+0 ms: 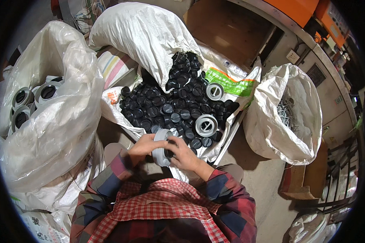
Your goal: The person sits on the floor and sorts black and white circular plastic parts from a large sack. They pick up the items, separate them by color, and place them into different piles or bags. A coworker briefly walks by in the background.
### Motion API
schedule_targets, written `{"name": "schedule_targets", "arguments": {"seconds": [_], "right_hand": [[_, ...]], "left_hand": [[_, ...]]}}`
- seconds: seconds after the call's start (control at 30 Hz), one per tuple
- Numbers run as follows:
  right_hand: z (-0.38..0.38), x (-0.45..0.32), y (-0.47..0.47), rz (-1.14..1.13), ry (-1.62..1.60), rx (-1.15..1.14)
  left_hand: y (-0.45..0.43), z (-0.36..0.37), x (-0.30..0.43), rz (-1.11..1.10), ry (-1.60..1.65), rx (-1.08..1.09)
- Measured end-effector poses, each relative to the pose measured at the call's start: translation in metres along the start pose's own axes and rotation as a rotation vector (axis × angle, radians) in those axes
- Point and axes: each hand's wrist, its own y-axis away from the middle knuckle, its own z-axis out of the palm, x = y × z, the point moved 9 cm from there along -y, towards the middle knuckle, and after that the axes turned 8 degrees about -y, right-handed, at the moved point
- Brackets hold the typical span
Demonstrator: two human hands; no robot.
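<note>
Above my lap, my left hand (145, 147) grips a grey threaded plastic ring (161, 152) from its left side. My right hand (184, 153) is on the ring's right face, its fingers against a dark piece at the opening, probably a black cap; the fingers partly hide it. Just beyond my hands, a heap of black plastic caps (153, 106) fills a sack-lined tray (225, 152). Two more grey rings lie on the heap: a nearer ring (206, 125) and a farther ring (214, 91), each with a bar across its middle.
A white woven sack (143, 30) spills caps onto the heap. Left stands a clear plastic bag (48, 145) with several grey rings (48, 91) fitted with black caps. At right, an open white sack (261, 121) contains small metal pieces (286, 112). A cardboard box (310, 179) sits behind it.
</note>
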Motion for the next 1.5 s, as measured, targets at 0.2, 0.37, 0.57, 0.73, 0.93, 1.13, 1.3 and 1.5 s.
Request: {"name": "schedule_targets", "arguments": {"seconds": [0.2,0.37,0.57,0.73,0.93,1.13,1.3,1.5], "right_hand": [[-0.032,0.078,0.022,0.679,-0.405,0.489],[-0.016,0.082,0.016,0.744,-1.633,0.622],[-0.040,0.065,0.001,0.391,-1.865,0.324],[-0.047,0.038,0.006,0.349,-2.057,0.376],[-0.041,0.015,0.015,0.388,-2.204,0.420],[-0.041,0.026,0.007,0.489,-1.764,0.475],[-0.067,-0.026,0.008,0.175,0.125,0.446],[-0.068,-0.041,0.004,0.060,0.154,0.291]], "left_hand": [[-0.015,0.031,0.018,0.539,0.077,0.221],[0.020,0.043,0.071,0.904,-0.572,0.460],[0.037,0.027,0.106,1.183,-1.116,0.713],[0.070,0.054,0.112,1.475,-1.111,0.585],[0.074,0.052,0.101,1.615,-1.201,0.509],[0.069,0.044,0.106,1.263,-0.616,0.426],[0.029,0.016,0.074,0.861,-0.190,0.324],[0.014,0.032,0.050,0.582,0.420,-0.099]]}}
